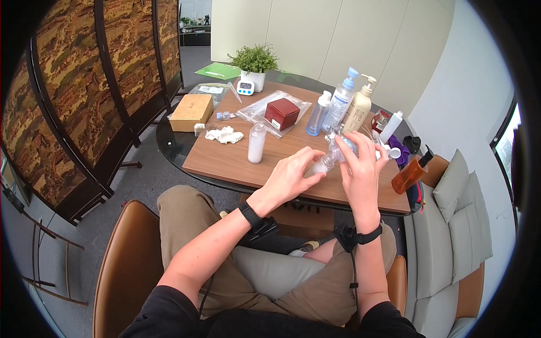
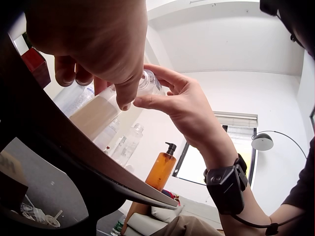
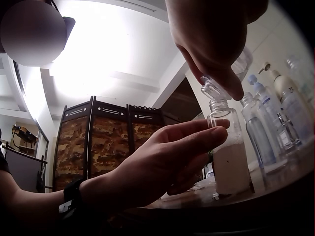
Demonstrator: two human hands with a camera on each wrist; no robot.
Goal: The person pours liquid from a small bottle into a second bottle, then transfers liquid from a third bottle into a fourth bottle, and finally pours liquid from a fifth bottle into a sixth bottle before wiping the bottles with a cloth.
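My left hand (image 1: 290, 174) grips a clear bottle (image 1: 322, 165) near its neck; in the right wrist view this bottle (image 3: 231, 169) is on the table with cloudy liquid inside. Above it, my right hand (image 1: 360, 169) holds a second clear bottle (image 1: 349, 145), tipped over. The two open necks meet or nearly meet in the right wrist view; contact cannot be told. Fingers of the right hand (image 2: 189, 105) curl round the upper bottle in the left wrist view. Another clear bottle (image 1: 256, 145) with whitish contents stands left of both hands.
Behind the hands stand a blue bottle (image 1: 318, 115), a clear pump bottle (image 1: 338, 104) and a cream pump bottle (image 1: 358, 110). An amber pump bottle (image 1: 409, 176) is at the right edge. Further left are a red box (image 1: 282, 114), crumpled tissue (image 1: 224, 135) and a cardboard box (image 1: 192, 112).
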